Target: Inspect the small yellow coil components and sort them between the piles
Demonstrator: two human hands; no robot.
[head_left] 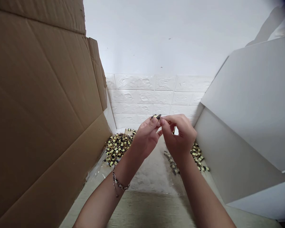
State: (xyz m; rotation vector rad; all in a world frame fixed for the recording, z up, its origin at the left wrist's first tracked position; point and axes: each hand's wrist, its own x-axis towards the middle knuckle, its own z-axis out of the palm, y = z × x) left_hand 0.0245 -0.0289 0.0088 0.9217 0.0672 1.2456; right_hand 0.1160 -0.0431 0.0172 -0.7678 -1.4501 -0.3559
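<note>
My left hand (pixel 148 136) is closed, its thumb and fingers pinching a small black-and-yellow coil (pixel 156 117) that looks like a tiny wound transformer. My right hand (pixel 180 133) is also closed, thumb and forefinger pressed together at the coil's right end, where thin copper-coloured wire seems to show. Just what those right fingertips grip is partly hidden. Left of my left wrist lies a heap of similar coils (pixel 117 147). More coils (pixel 198 156) lie beyond my right forearm, and a short row of coils (pixel 172 163) sits on clear plastic sheeting (pixel 152 174) between my arms.
A tall brown cardboard wall (pixel 42 104) stands close on the left. White box panels (pixel 247 104) rise on the right. Behind my hands is a white wall with a brick pattern (pixel 142 96). The pale tabletop (pixel 147 209) runs toward me. A bracelet (pixel 120 182) circles my left wrist.
</note>
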